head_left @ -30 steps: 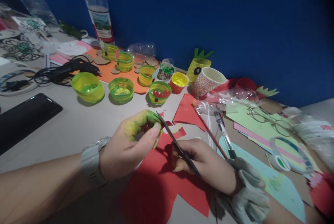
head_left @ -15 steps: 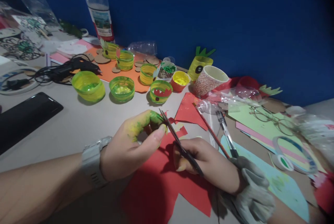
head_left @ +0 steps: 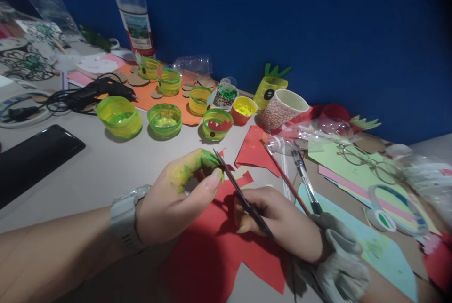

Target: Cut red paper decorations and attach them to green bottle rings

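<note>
My left hand (head_left: 187, 192), smeared with green and yellow paint, pinches thumb against fingers near the scissor tips; whatever lies between the fingertips is too small to make out. In my right hand (head_left: 266, 213) are dark scissors (head_left: 243, 197), their blades pointing up and left and almost together at my left fingertips. Beneath both hands lies a large sheet of red paper (head_left: 201, 256) with cut edges. Small red scraps (head_left: 245, 179) rest just beyond the blades. Another red piece (head_left: 254, 150) is farther back.
Green and yellow painted cups (head_left: 217, 125) stand beyond my hands, beside a yellow paint cup (head_left: 243, 107) and a patterned cup (head_left: 284, 109). A phone (head_left: 38, 162) and glue gun (head_left: 109, 87) lie left; a brush (head_left: 286, 176), pen (head_left: 307, 180) and tape roll (head_left: 399, 209) lie right.
The scissor blades have drawn closer together and their tips have shifted slightly left. Both hands have otherwise hardly moved.
</note>
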Demonstrator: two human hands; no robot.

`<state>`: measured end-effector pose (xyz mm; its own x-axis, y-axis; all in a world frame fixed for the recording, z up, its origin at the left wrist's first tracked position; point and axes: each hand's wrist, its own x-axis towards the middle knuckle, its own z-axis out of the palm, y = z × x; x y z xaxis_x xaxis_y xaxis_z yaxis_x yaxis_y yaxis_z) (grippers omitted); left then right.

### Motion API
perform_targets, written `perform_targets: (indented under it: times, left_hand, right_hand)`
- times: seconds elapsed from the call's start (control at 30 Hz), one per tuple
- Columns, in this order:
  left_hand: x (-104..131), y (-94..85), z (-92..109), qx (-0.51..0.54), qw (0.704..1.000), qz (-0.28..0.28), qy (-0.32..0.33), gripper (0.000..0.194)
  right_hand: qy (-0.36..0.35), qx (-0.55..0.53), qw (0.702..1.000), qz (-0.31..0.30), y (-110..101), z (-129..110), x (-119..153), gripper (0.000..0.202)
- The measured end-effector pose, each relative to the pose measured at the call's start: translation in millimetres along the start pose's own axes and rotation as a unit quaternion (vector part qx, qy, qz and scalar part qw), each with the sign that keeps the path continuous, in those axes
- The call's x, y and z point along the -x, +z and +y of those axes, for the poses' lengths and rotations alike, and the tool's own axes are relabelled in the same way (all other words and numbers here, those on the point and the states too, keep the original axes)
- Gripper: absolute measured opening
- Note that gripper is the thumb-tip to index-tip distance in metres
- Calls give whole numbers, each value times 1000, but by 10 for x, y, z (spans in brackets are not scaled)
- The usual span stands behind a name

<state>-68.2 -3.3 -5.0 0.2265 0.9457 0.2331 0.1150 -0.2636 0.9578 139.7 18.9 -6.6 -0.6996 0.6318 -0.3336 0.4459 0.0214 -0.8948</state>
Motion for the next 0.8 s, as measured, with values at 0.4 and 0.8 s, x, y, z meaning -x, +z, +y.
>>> perform_targets:
  times: [0.4, 0.8]
  left_hand:
    - [14, 1, -5, 15, 1000, -5, -22, 19]
    - [-6, 6, 24, 3, 1000, -4, -10, 19]
  right_hand:
    - [-3, 1, 1000, 8, 7, 1, 9, 38]
    - [-12, -21, 1000, 9, 9, 8, 1, 35]
